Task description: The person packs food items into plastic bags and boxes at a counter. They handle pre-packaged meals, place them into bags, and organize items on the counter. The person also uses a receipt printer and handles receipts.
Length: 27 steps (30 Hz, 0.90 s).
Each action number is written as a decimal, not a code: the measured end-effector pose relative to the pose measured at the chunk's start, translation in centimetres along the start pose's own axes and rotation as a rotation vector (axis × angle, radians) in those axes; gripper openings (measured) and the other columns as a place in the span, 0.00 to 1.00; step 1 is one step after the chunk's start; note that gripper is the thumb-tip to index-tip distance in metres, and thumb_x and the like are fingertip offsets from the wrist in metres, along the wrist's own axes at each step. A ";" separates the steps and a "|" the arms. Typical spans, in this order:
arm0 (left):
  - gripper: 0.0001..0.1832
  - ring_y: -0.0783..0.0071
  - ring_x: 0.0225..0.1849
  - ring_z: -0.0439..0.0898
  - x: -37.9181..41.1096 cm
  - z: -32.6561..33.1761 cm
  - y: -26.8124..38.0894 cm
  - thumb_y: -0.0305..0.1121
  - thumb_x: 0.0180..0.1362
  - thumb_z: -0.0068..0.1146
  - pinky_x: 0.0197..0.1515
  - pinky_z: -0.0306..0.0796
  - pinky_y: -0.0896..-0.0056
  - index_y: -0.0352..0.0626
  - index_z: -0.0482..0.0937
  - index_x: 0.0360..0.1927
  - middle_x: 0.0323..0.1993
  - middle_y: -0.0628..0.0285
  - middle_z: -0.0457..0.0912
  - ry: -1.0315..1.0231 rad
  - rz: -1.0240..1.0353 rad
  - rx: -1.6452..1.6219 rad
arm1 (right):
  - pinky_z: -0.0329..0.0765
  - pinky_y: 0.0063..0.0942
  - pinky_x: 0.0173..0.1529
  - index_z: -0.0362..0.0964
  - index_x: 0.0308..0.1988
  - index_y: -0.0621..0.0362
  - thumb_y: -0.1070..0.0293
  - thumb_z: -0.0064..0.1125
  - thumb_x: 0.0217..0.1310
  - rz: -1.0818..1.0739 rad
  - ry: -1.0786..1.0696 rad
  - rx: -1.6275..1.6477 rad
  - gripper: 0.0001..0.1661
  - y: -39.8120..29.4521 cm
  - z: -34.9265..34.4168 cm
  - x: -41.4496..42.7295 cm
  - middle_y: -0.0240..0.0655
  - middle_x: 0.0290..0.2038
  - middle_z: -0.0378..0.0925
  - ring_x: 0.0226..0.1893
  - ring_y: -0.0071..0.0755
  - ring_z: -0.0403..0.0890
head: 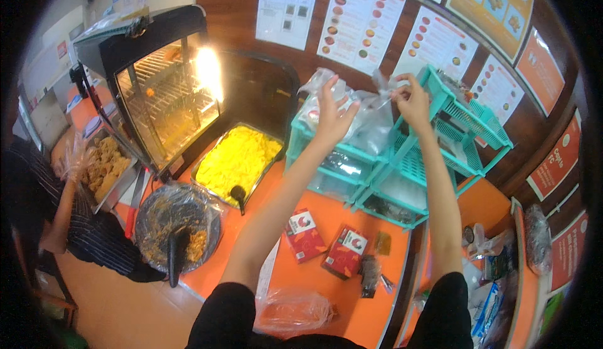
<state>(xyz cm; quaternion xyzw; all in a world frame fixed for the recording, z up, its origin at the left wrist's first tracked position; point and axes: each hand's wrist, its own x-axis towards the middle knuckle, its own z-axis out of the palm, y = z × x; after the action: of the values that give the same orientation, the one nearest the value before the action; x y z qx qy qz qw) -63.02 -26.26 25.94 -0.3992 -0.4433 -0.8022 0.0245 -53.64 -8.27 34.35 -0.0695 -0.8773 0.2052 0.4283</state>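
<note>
My right hand (414,101) pinches the gathered neck of a translucent plastic bag (374,123), which stands on top of turquoise plastic basket shelves (301,132). Fingers spread and nothing visible in them, my left hand (335,118) hovers in front of more clear bagged goods (311,113). Below my forearms, two red printed cartons (305,243) (346,252) lie on the orange counter (278,278). The contents of the bags are hard to make out.
Left of me stand a plastic-covered mortar (155,217) with a black pestle (174,254), a tray of yellow food (235,160) and a lit display warmer (165,99). A red-handled knife (131,219) lies near a co-worker's gloved hand (73,160) at a fried-food tray (120,193).
</note>
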 end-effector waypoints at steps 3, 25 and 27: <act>0.47 0.56 0.61 0.65 5.2 4.5 -3.8 0.33 0.49 0.69 0.62 0.65 0.62 0.39 0.49 0.66 0.66 0.54 0.49 -0.046 0.040 0.111 | 0.75 0.30 0.32 0.70 0.42 0.54 0.78 0.58 0.48 0.010 0.010 0.112 0.17 -0.9 -0.6 0.0 0.38 0.26 0.81 0.26 0.33 0.82; 0.25 0.53 0.49 0.77 -14.0 -7.8 7.8 0.44 0.51 0.59 0.49 0.73 0.60 0.47 0.76 0.52 0.55 0.48 0.73 -0.800 -0.529 0.538 | 0.73 0.29 0.43 0.76 0.39 0.65 0.76 0.50 0.54 -0.222 0.257 0.379 0.12 -14.9 -5.1 -26.4 0.38 0.37 0.74 0.37 0.34 0.76; 0.29 0.47 0.60 0.69 -24.6 -12.5 9.2 0.43 0.43 0.65 0.59 0.66 0.51 0.49 0.76 0.52 0.57 0.44 0.70 -0.830 -0.691 0.811 | 0.74 0.35 0.44 0.76 0.42 0.61 0.72 0.55 0.53 -0.182 -0.085 0.527 0.14 -17.4 -2.7 -36.0 0.40 0.41 0.73 0.40 0.38 0.77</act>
<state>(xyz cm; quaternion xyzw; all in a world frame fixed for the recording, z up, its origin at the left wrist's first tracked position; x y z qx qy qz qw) -50.43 -48.71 12.40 -0.4688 -0.7843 -0.3141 -0.2576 -28.17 -33.96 17.05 0.1321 -0.8134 0.3897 0.4112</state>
